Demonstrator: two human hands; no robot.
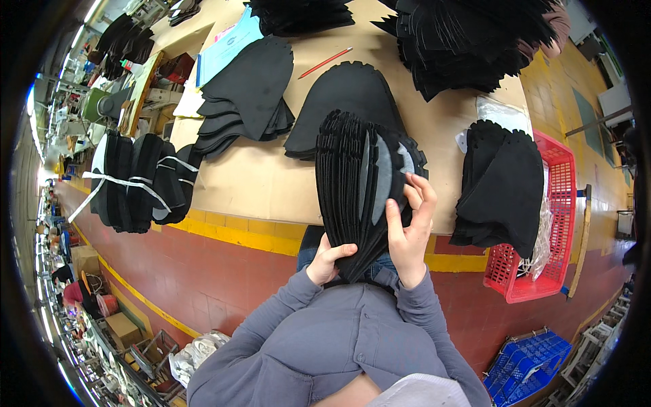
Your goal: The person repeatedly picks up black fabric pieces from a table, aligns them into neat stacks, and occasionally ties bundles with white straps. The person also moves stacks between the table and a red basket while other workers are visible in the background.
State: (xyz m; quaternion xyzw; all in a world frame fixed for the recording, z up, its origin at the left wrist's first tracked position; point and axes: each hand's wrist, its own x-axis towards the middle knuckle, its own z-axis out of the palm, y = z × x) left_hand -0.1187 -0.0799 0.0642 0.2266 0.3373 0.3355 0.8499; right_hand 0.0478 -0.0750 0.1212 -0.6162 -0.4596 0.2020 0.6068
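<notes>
A thick stack of black cut pieces [341,183] with notched rims is held fanned in front of my body, over the table's near edge. My left hand [328,260] grips its narrow lower end, thumb laid across the front. My right hand [411,230] is closed on the right-side layers, thumb and fingertips at their edges. Grey faces show between a few parted layers. Just beyond lies a flat black pile [349,95] with a rounded, notched top. Left of that, another black pile [251,91] is spread in overlapping steps.
The tan tabletop [264,193] also bears a red pencil [325,62], light-blue paper [234,44] and a large black stack [468,41], with another person's arm [557,30] beside it. Tied black bundles [139,180] sit left. More pieces [502,183] overlap a red crate [532,288] at right.
</notes>
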